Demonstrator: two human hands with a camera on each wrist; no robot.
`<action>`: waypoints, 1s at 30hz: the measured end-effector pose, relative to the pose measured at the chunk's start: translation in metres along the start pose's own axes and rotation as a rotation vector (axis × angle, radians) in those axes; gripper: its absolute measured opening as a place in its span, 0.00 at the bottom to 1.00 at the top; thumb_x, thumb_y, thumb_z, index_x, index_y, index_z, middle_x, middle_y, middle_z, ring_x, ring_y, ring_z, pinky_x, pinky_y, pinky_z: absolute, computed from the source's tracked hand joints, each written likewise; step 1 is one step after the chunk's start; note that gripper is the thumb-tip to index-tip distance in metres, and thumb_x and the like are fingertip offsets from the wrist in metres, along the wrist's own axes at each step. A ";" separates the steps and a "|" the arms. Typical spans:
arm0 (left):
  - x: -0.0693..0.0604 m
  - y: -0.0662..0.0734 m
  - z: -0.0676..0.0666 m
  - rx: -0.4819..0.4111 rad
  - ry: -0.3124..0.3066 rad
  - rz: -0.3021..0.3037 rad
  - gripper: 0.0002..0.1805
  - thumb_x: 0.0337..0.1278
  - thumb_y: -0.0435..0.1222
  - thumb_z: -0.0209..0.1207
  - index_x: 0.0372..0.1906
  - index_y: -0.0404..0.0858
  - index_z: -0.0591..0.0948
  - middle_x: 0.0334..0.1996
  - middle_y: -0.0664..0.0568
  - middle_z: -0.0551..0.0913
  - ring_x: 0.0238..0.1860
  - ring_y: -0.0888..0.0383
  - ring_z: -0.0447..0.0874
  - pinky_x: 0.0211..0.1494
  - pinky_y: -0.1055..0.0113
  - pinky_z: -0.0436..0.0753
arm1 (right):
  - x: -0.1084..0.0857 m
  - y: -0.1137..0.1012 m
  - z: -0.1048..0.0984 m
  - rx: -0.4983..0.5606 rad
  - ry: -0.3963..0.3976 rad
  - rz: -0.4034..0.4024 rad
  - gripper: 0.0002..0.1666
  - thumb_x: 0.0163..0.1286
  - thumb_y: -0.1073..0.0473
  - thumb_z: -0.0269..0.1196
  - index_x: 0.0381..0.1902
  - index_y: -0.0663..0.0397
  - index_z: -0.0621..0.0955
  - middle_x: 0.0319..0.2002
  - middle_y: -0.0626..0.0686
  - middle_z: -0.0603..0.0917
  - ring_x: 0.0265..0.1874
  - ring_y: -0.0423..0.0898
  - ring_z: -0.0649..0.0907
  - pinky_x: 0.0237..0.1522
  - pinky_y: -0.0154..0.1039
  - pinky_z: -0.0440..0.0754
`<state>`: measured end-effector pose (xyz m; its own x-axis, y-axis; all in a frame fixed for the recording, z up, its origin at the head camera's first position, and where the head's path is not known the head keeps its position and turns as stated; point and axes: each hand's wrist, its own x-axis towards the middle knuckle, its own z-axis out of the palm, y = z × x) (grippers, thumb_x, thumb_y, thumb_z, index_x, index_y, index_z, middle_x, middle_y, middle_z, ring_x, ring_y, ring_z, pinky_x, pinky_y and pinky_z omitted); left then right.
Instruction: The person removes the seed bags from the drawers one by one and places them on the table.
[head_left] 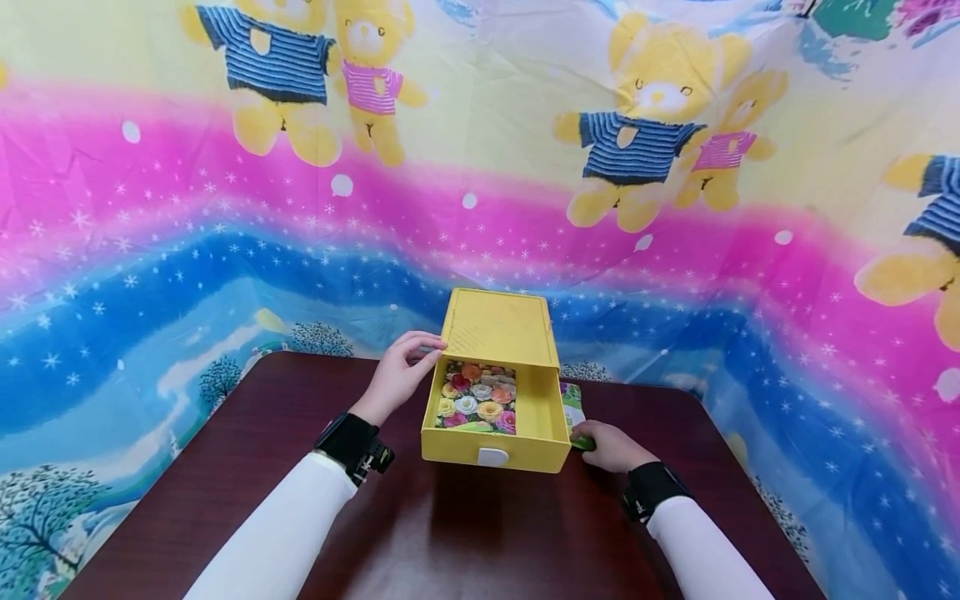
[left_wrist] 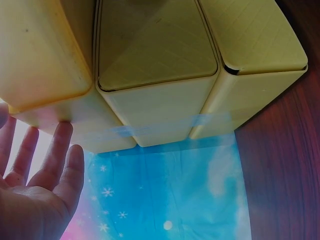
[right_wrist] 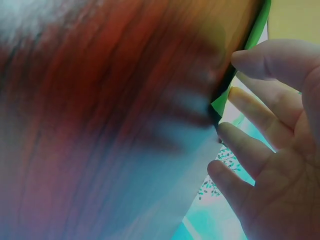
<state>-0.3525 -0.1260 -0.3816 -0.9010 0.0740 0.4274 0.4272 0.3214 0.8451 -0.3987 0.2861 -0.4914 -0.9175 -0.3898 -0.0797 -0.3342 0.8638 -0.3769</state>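
A yellow drawer unit [head_left: 498,325] stands on the table with its top drawer [head_left: 543,408] pulled out toward me. Inside that drawer, on its left side, lies a flat packet printed with roses [head_left: 480,396]. My left hand [head_left: 397,375] rests its fingertips on the unit's left upper edge; in the left wrist view its fingers [left_wrist: 60,150] are fairly straight against the yellow side. At the right of the drawer my right hand [head_left: 611,447] pinches the near edge of a green and white printed packet [head_left: 572,402]. Its thin green edge [right_wrist: 257,25] shows in the right wrist view.
The dark red-brown table [head_left: 300,433] has a glossy top. A white knob [head_left: 492,457] sits on the drawer front. Behind the table hangs a cloth [head_left: 480,233] printed with bears and snowflakes. The open drawer juts out over the tabletop between my hands.
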 end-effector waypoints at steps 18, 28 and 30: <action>0.001 -0.001 -0.001 0.001 -0.004 0.002 0.12 0.74 0.38 0.59 0.54 0.40 0.86 0.60 0.48 0.79 0.56 0.48 0.81 0.60 0.50 0.81 | -0.003 -0.005 0.003 0.008 -0.005 0.033 0.20 0.68 0.65 0.67 0.57 0.47 0.83 0.54 0.48 0.83 0.55 0.49 0.81 0.62 0.57 0.79; 0.001 -0.001 0.000 0.012 -0.004 -0.004 0.12 0.74 0.38 0.58 0.53 0.39 0.85 0.60 0.48 0.78 0.57 0.48 0.81 0.61 0.51 0.81 | -0.010 -0.018 -0.008 -0.089 0.110 -0.046 0.12 0.69 0.64 0.67 0.50 0.50 0.85 0.55 0.53 0.80 0.50 0.51 0.82 0.54 0.52 0.83; 0.001 -0.001 0.000 0.017 -0.009 -0.003 0.12 0.75 0.38 0.57 0.53 0.39 0.85 0.60 0.48 0.78 0.57 0.48 0.81 0.61 0.51 0.81 | -0.012 -0.023 -0.014 -0.135 0.205 -0.107 0.10 0.69 0.63 0.67 0.48 0.50 0.85 0.51 0.52 0.82 0.44 0.48 0.83 0.49 0.48 0.85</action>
<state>-0.3537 -0.1259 -0.3823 -0.9031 0.0813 0.4217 0.4231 0.3373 0.8410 -0.3827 0.2754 -0.4682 -0.8951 -0.4204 0.1483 -0.4452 0.8611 -0.2458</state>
